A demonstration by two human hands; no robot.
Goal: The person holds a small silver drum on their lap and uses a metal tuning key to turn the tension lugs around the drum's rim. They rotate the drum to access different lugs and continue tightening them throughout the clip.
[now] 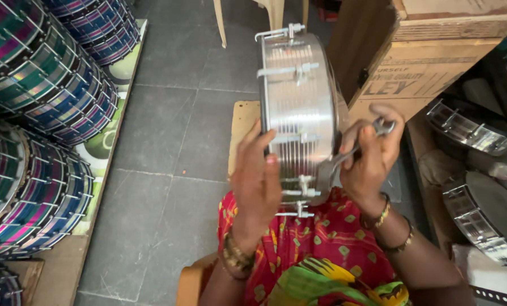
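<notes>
A shiny silver drum (298,107) with ribbed metal shell and tension lugs stands on its edge over my lap, which is covered in red patterned cloth. My left hand (257,181) presses against the drum's left rim, steadying it. My right hand (371,156) grips a metal spanner (358,148) whose lower jaw sits at a lug on the drum's right side. Bangles show on both wrists.
Stacks of blue, green and pink drums (38,113) line the left side on a board. Cardboard boxes (429,62) stand at the upper right, with more silver drums (480,187) below them. A wooden board (243,127) lies on the grey tiled floor (174,141); plastic chair legs (219,22) stand behind.
</notes>
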